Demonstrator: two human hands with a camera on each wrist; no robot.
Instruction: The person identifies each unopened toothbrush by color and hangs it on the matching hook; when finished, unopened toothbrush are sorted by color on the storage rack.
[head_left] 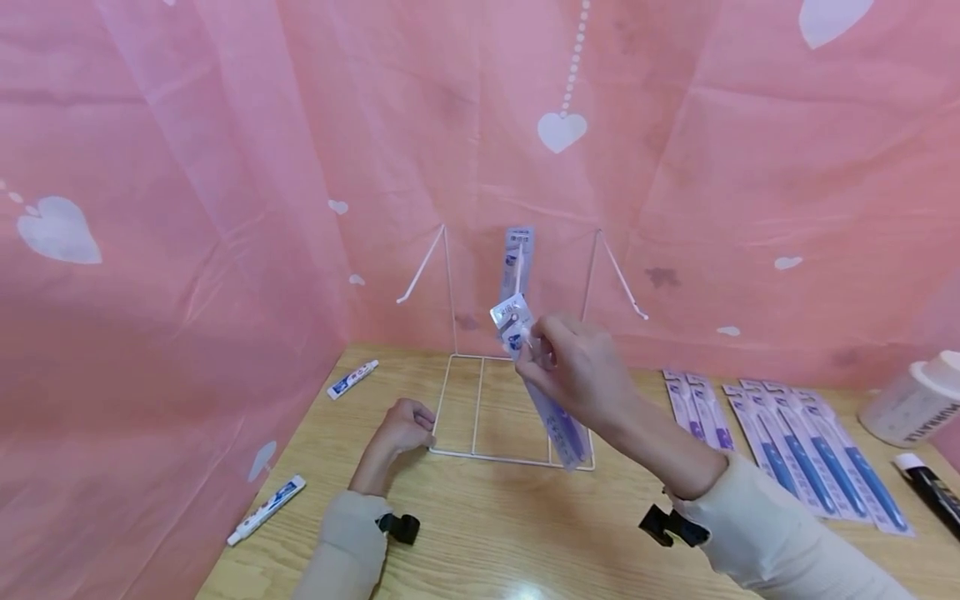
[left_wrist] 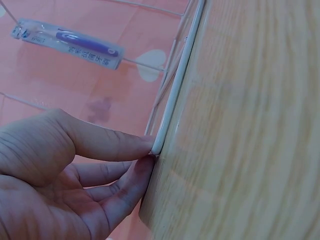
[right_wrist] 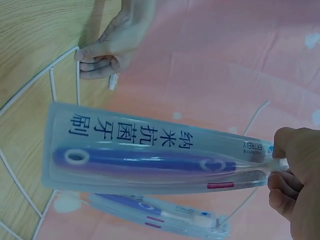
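Note:
In the head view my right hand [head_left: 581, 367] pinches the upper end of a packaged purple toothbrush [right_wrist: 145, 162], which slants down in front of a white wire rack [head_left: 495, 457]. Behind it a second packaged toothbrush [head_left: 519, 250] hangs upright at the middle of the rack; the right wrist view shows its purple handle partly covered by the held pack. My left hand [head_left: 405, 425] grips the rack's base at the front left corner, thumb and fingers pinching the wire [left_wrist: 175, 95] at the table surface. Two bent arms of the rack stick out, one on each side.
Several packaged toothbrushes, purple [head_left: 697, 408] and blue [head_left: 817, 450], lie in rows on the right. Beyond them are a white bottle [head_left: 907, 404] and a black tube [head_left: 930, 492]. Two small toothpaste tubes, one farther [head_left: 352, 379] and one nearer [head_left: 266, 510], lie left. Pink cloth hangs behind.

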